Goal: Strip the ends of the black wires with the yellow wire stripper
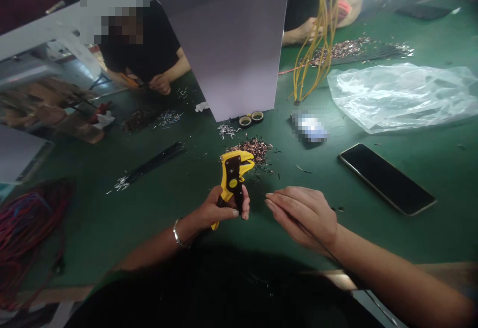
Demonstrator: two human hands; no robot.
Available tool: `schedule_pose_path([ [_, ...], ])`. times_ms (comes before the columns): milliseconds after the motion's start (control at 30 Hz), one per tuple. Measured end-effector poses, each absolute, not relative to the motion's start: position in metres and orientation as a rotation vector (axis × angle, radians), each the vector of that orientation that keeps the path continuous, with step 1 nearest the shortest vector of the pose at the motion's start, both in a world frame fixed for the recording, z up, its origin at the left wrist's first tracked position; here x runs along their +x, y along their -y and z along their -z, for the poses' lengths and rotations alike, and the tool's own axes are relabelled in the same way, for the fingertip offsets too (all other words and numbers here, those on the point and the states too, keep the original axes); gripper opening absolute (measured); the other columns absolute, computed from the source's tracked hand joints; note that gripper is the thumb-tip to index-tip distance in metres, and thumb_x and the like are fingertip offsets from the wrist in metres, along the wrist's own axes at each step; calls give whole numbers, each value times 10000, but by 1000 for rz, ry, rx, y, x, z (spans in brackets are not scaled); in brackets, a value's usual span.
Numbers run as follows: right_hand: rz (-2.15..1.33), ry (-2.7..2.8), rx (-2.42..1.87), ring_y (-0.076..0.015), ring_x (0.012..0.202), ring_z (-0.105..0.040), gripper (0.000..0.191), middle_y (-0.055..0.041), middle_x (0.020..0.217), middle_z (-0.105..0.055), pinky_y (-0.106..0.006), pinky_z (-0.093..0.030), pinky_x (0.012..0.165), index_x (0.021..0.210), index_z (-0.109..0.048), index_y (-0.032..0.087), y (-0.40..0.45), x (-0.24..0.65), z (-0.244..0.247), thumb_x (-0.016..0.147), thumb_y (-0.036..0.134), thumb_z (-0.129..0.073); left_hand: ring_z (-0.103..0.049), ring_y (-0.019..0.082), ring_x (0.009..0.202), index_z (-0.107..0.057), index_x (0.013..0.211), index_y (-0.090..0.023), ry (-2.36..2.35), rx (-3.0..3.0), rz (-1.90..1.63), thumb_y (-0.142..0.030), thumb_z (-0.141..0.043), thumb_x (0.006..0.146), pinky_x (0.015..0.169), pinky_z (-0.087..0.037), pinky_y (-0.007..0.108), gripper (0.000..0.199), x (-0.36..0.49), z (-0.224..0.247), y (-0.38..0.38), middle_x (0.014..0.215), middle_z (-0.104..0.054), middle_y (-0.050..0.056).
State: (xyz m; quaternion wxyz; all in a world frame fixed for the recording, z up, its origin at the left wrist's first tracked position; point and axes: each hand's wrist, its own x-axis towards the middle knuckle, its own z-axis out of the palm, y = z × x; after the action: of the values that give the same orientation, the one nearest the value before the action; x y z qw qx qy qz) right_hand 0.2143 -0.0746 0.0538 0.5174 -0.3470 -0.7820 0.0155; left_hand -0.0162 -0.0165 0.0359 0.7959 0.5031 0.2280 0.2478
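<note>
My left hand [224,206] is wrapped round the handles of a yellow and black wire stripper [233,176], whose jaws point up and to the right. To the right of the tool, my right hand [304,213] pinches a thin black wire [317,241] near its end. The wire trails back under the palm and past the table's front edge. Its tip stands apart from the stripper's jaws. Just beyond the jaws lies a heap of copper and black wire scraps [257,149].
A smartphone [388,178] and a clear plastic bag [403,96] lie at right. Black wires [157,161] with bare ends lie left of the stripper, and red and blue cable coils [32,223] further left. Tape rolls [251,119] sit below a pale panel [239,44]. Two people work opposite.
</note>
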Motion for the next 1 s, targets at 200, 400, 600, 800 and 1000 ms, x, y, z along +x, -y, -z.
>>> schedule_pose_path([
  [200, -59, 1880, -804, -195, 624, -701, 169, -123, 774, -759, -317, -597, 553, 1034, -668, 89, 75, 213, -54, 882, 31, -624, -642, 180, 739, -616, 994, -130, -517, 1115, -538, -233, -762, 797, 732, -530, 358, 266, -15, -33, 15, 837, -636, 54],
  [400, -87, 1888, -805, -207, 658, -725, 193, -124, 828, -779, -336, -618, 574, 1056, -679, 122, 76, 213, -53, 890, 55, -607, -631, 174, 689, -593, 976, -121, -532, 1179, -536, -252, -741, 841, 702, -544, 374, 238, -16, -27, 16, 788, -641, 58],
  [600, -78, 1897, -818, -202, 642, -717, 202, -112, 812, -779, -333, -610, 560, 1071, -671, 142, 76, 213, -53, 898, 60, -605, -613, 159, 616, -603, 899, -128, -606, 1192, -576, -259, -739, 849, 632, -540, 351, 196, -18, -24, 17, 706, -631, 35],
  [800, -90, 1920, -805, -203, 669, -725, 199, -123, 842, -778, -325, -608, 588, 1060, -665, 130, 76, 214, -51, 885, 45, -623, -593, 139, 520, -579, 861, -134, -696, 1248, -586, -303, -740, 852, 574, -531, 314, 235, -16, -27, 19, 594, -619, 3],
  [1000, -124, 1859, -815, -183, 625, -700, 176, -98, 785, -768, -308, -593, 561, 1041, -676, 143, 76, 211, -54, 905, 58, -603, -541, 108, 437, -569, 808, -138, -781, 1263, -595, -336, -743, 848, 493, -488, 257, 267, -19, -22, 20, 531, -588, -18],
])
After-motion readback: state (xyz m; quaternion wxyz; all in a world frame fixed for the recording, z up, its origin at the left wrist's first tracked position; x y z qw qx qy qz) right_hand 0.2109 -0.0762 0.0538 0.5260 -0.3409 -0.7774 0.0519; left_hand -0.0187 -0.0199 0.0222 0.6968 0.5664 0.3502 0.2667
